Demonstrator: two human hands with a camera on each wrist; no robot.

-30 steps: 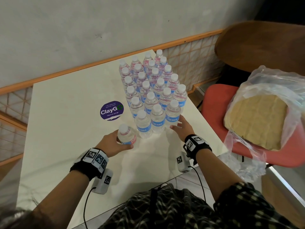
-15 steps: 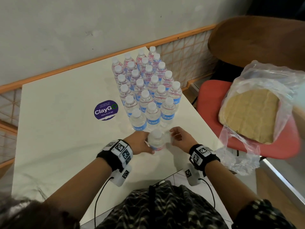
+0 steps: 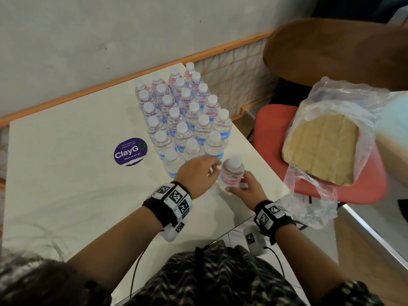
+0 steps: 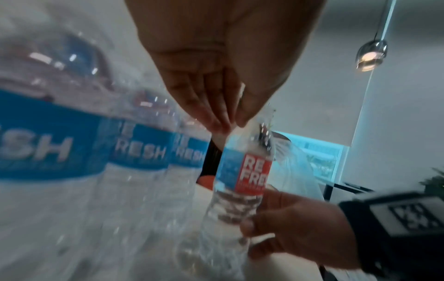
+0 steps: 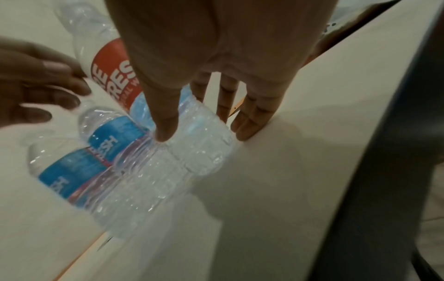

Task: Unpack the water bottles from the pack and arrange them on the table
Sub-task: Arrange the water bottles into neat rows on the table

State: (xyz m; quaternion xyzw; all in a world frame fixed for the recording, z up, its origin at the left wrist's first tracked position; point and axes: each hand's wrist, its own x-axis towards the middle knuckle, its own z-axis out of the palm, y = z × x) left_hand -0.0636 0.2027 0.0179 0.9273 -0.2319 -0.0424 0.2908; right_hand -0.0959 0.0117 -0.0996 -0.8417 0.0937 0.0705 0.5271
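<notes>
Bottle in hand: one small clear water bottle (image 3: 232, 173) with a white cap and a red-and-blue label stands upright on the surface (image 3: 66, 184), near its right edge and just in front of the right end of the standing group.
Right hand: the right hand (image 3: 247, 188) grips the lower ribbed body; thumb and fingers (image 5: 165, 121) are curled round it below the label.
Left hand: the left hand (image 3: 198, 173) sits beside the bottle's shoulder with fingers (image 4: 209, 106) relaxed and nearly straight, tips at or just off the plastic above the label; it grasps nothing.
Arranged group: the arranged bottles (image 3: 183, 113) stand capped and upright in close rows running toward the wall, bodies touching or nearly so.
Pack: the empty plastic wrap (image 3: 331, 111) with its cardboard tray lies on a red chair (image 3: 271, 129), well apart from the surface.
Handling, judged: full and sealed, so moderately heavy for its size; the thin wall is soft and dents under pressure, and the smooth label is slippery.
Hold point, judged: take the ribbed lower body or the stiff neck under the cap, with light pressure.
Risk, judged: a nudge to the nearest row could topple neighbours; the edge is close.
</notes>
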